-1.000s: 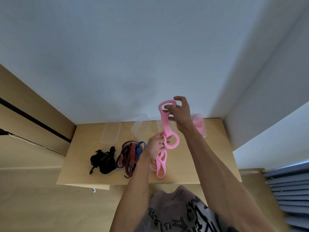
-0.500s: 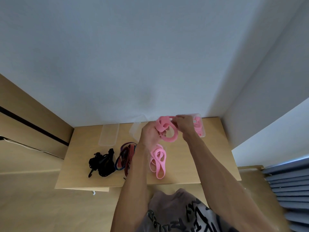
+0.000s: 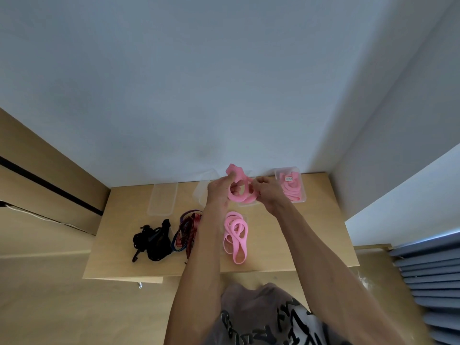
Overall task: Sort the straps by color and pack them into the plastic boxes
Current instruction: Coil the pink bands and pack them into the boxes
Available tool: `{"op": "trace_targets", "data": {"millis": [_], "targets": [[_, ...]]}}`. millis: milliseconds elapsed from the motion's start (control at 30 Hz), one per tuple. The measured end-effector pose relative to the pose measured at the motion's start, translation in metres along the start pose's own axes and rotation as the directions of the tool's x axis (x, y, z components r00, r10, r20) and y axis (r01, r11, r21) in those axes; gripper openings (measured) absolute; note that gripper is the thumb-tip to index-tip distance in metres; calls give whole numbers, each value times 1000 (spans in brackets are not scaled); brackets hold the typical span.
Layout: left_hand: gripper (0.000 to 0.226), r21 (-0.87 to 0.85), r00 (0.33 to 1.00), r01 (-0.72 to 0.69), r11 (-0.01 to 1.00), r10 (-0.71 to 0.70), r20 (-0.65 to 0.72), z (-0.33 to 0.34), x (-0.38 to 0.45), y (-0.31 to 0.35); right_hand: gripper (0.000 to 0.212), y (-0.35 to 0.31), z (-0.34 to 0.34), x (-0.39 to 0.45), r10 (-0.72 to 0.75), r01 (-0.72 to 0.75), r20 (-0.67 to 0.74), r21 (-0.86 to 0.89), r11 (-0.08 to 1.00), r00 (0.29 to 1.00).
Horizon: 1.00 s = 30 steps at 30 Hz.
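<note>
Pink strap [image 3: 241, 192], coiled, pinched between left hand [image 3: 219, 189] and right hand [image 3: 265, 191] grips.

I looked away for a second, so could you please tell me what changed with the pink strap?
Both hands, left and right, folded the stretched pink strap into a coil, lowering it toward the table. The loose pink straps and black straps stayed put.

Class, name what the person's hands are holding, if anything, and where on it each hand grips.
Both hands hold one coiled pink strap: left hand at its left side, right hand at its right.
</note>
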<state>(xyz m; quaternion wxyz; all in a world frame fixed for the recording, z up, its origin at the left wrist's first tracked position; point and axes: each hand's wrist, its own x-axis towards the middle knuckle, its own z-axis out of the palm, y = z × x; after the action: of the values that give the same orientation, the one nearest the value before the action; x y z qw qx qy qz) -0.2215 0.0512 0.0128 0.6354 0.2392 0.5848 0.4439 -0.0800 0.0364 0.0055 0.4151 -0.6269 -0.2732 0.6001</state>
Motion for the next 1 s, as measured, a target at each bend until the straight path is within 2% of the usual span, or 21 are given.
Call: {"op": "trace_targets", "data": {"millis": [100,167,233,333,400,467,533,600,667,767,833,867,933,1000], "targets": [[23,-102,998,42,994,-38,42,3,-2,0,12,7,4,0,-57,52,-93,-48,997,994],[29,-100,998,32,994,-28,48,5,-4,-3,10,10,6,1,-12,17,-90,56,998,996],[29,-104,999,23,994,-18,48,7,-3,-6,12,9,6,-2,32,-30,-11,193,981,999],[33,21,999,-36,999,35,20,10,0,-10,22,6,4,-5,48,-73,108,247,966,993],[35,119,996,-88,989,90,-12,11,2,-12,28,4,3,-8,44,-63,135,138,988,990],[33,168,992,-120,978,125,-22,10,4,-14,32,4,3,-10,32,-40,98,75,996,995],[22,226,985,-160,961,170,-29,10,2,-14,34,4,4,-11,27,-30,34,93,995,999],[22,355,963,-232,906,265,-49,9,-3,-14,36,4,6,-12,18,-17,-5,124,992,1000],[26,473,912,-344,811,408,-36,8,-8,-16,35,6,8,-12,5,-3,-14,172,985,1000],[15,619,774,-544,567,624,109,6,-10,-22,28,6,9,-13,-24,28,-22,260,965,999],[9,669,735,-592,450,643,218,2,-8,-24,23,4,8,-12,-54,67,-52,283,957,997],[12,674,737,-600,431,625,257,0,-7,-23,16,4,6,-12,-73,90,-71,286,954,995],[22,660,753,-614,434,573,323,-2,-5,-23,5,3,2,-12,-108,132,-94,308,942,990],[24,643,768,-615,456,532,357,-2,-6,-23,8,4,0,-12,-113,138,-96,317,938,989]]}}
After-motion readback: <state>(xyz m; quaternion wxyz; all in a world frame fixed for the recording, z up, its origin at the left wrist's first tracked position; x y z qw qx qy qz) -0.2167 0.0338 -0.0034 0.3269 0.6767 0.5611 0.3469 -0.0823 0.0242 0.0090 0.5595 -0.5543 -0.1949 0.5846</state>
